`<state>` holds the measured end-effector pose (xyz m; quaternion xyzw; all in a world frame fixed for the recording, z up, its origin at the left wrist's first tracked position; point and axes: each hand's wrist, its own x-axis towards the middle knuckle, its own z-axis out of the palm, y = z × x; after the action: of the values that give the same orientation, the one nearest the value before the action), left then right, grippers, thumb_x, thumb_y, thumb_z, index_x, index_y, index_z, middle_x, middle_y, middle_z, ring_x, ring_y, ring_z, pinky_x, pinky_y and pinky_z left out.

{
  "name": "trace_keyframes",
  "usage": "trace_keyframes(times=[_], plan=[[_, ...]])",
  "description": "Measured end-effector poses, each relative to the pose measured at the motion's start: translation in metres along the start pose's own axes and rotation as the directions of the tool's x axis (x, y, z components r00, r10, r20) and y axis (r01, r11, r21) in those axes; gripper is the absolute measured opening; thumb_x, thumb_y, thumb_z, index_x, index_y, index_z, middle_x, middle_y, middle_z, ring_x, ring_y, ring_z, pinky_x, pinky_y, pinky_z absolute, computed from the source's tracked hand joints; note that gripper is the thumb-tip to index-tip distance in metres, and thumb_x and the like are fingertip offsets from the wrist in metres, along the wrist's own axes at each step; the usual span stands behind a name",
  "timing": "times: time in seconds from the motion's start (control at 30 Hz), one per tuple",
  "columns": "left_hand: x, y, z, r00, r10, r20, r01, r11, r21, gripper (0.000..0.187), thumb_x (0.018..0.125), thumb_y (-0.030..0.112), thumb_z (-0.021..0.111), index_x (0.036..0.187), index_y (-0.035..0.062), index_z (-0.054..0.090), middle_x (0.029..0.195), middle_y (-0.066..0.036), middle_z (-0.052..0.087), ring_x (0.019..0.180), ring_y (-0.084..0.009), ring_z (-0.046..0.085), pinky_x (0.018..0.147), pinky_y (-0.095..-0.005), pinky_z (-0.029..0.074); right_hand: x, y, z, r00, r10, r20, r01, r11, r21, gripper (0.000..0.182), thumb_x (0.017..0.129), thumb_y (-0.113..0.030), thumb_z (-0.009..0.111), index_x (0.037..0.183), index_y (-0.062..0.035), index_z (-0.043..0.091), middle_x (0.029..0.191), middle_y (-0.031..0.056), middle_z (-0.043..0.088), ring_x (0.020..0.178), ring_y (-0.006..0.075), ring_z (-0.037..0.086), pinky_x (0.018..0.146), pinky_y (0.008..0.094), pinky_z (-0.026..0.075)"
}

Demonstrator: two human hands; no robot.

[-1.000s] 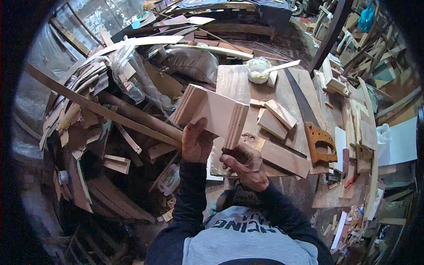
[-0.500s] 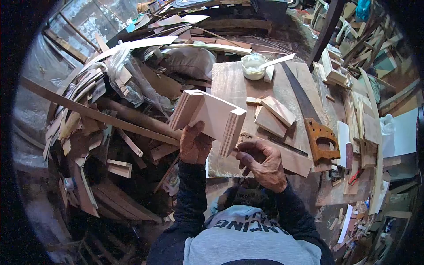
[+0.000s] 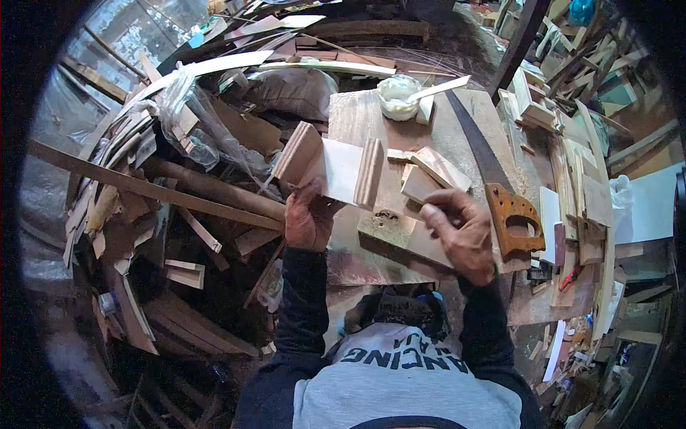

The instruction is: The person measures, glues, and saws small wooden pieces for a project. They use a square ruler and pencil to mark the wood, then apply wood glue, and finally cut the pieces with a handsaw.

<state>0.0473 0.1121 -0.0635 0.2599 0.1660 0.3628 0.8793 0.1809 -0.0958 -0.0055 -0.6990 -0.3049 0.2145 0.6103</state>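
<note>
A U-shaped plywood piece (image 3: pixel 339 169), with a pale flat base and two thick layered sides, is held up off the bench, tilted. My left hand (image 3: pixel 309 218) grips it from below, the thumb against the base. Over the front of the bench is my right hand (image 3: pixel 464 236), its fingers curled and thumb bent in; whatever they hold, if anything, is too small to make out. Beneath that hand lies a wooden board (image 3: pixel 407 236) with a little heap of dark bits (image 3: pixel 386 215) on its left end. Small wood blocks (image 3: pixel 441 169) sit just behind the fingers.
A handsaw (image 3: pixel 511 214) lies along the right of the workbench (image 3: pixel 354 114). At the back stands a tub of white paste (image 3: pixel 399 98) with a flat stick (image 3: pixel 439 88) across it. Scrap wood (image 3: pixel 128 164) piles up left; more offcuts (image 3: pixel 572 186) lie right.
My right hand has moved right, away from the plywood piece, to over the board. My left hand still holds the piece, now turned slightly. The whole view has shifted a little.
</note>
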Motion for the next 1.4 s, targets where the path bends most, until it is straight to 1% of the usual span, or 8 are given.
trace_keyframes(times=[0.1,0.3,0.33,0.53,0.67,1.0,1.23,1.4], plan=[[0.007,0.001,-0.008,1.000,-0.013,0.010,0.013,1.000,0.007,0.011,0.085,0.004,0.057,0.092,-0.0031,0.063,0.097,-0.016,0.066,0.087,-0.0271,0.067,0.078,-0.0437,0.059,0.020,0.000,-0.021,0.991,-0.006,-0.133,-0.037,0.949,-0.312,0.014,0.085,-0.010,0.063,0.093,0.0003,0.063,0.078,0.0055,0.064,0.069,0.0112,0.059,0.065,0.0248,0.048],[0.013,0.001,-0.009,0.998,0.013,0.056,-0.013,1.000,-0.007,0.014,0.086,0.004,0.056,0.096,-0.0047,0.060,0.096,-0.017,0.066,0.088,-0.0267,0.066,0.081,-0.0440,0.057,0.047,0.019,-0.045,0.969,-0.242,0.050,0.197,0.637,-0.745,0.028,0.083,-0.019,0.063,0.101,0.0010,0.060,0.096,0.0179,0.064,0.090,0.0295,0.062,0.081,0.0373,0.048],[0.014,0.000,-0.014,0.999,0.006,0.052,-0.006,1.000,0.004,0.015,0.086,0.004,0.055,0.097,-0.0051,0.060,0.097,-0.017,0.066,0.088,-0.0268,0.066,0.082,-0.0439,0.057,0.049,0.018,-0.049,0.981,-0.166,0.100,0.184,0.636,-0.749,0.036,0.082,-0.028,0.064,0.105,0.0006,0.060,0.107,0.0200,0.061,0.100,0.0330,0.059,0.087,0.0398,0.046],[0.022,-0.004,-0.016,0.997,-0.058,-0.043,0.062,0.993,0.102,0.018,0.087,0.005,0.054,0.100,-0.0080,0.058,0.100,-0.018,0.064,0.090,-0.0271,0.066,0.082,-0.0429,0.057,0.064,0.023,-0.058,0.973,-0.073,0.218,0.213,0.640,-0.738,0.044,0.084,-0.036,0.062,0.106,0.0015,0.060,0.107,0.0197,0.061,0.102,0.0335,0.058,0.090,0.0391,0.046],[0.023,-0.005,-0.009,0.998,-0.060,-0.026,0.063,0.992,0.109,0.023,0.088,0.006,0.053,0.105,-0.0094,0.054,0.102,-0.019,0.064,0.091,-0.0271,0.065,0.082,-0.0422,0.057,0.096,0.032,-0.059,0.966,-0.141,0.215,0.254,0.647,-0.719,0.041,0.084,-0.034,0.061,0.106,0.0016,0.060,0.104,0.0194,0.063,0.097,0.0332,0.061,0.085,0.0403,0.048],[0.017,-0.005,-0.011,0.997,-0.029,-0.072,0.038,0.991,0.131,0.024,0.087,0.005,0.054,0.107,-0.0096,0.053,0.101,-0.018,0.063,0.090,-0.0274,0.065,0.082,-0.0419,0.057,0.189,0.065,-0.022,0.977,-0.007,0.214,0.202,0.355,-0.913,0.056,0.082,-0.036,0.057,0.135,-0.0226,0.044,0.118,0.0278,0.050,0.109,0.0410,0.053,0.093,0.0450,0.045],[0.008,0.001,-0.008,0.991,-0.013,-0.137,0.037,0.984,0.176,0.026,0.088,0.005,0.053,0.111,-0.0078,0.051,0.099,-0.017,0.064,0.089,-0.0267,0.066,0.080,-0.0414,0.057,0.189,0.062,-0.030,0.982,-0.023,0.185,0.178,0.414,-0.893,0.042,0.080,-0.041,0.058,0.120,-0.0249,0.058,0.107,0.0229,0.053,0.102,0.0379,0.057,0.088,0.0447,0.047],[0.011,-0.004,-0.014,0.991,-0.058,-0.124,0.068,0.994,0.081,0.027,0.088,0.004,0.053,0.113,-0.0061,0.051,0.099,-0.016,0.064,0.089,-0.0258,0.066,0.078,-0.0410,0.058,0.199,0.076,-0.028,0.991,-0.131,0.040,0.082,0.335,-0.939,0.040,0.076,-0.043,0.062,0.105,-0.0153,0.063,0.098,0.0186,0.060,0.095,0.0350,0.060,0.083,0.0433,0.048]])
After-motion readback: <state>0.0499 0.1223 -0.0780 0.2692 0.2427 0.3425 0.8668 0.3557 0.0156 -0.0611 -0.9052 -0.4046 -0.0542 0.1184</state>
